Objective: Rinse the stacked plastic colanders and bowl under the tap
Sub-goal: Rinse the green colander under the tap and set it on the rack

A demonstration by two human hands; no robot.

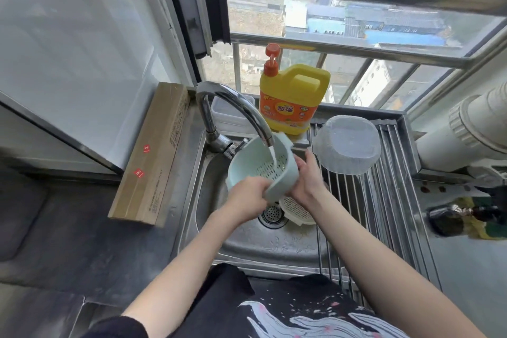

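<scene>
A pale green plastic colander (255,162) is tilted on its side under the tap (233,107), and running water falls onto its perforated bottom. My left hand (247,195) grips its lower rim. My right hand (308,178) presses against its right outer wall. Below them a white colander (296,211) lies in the sink next to the drain, partly hidden by my right hand. A clear plastic bowl (347,144) rests upside down on the drying rack at the right.
The steel sink (247,244) has a drain strainer (271,214) at its middle. A yellow dish soap jug (292,99) stands behind the tap. A long cardboard box (153,153) leans at the left. A roll-up rack (384,200) covers the sink's right side.
</scene>
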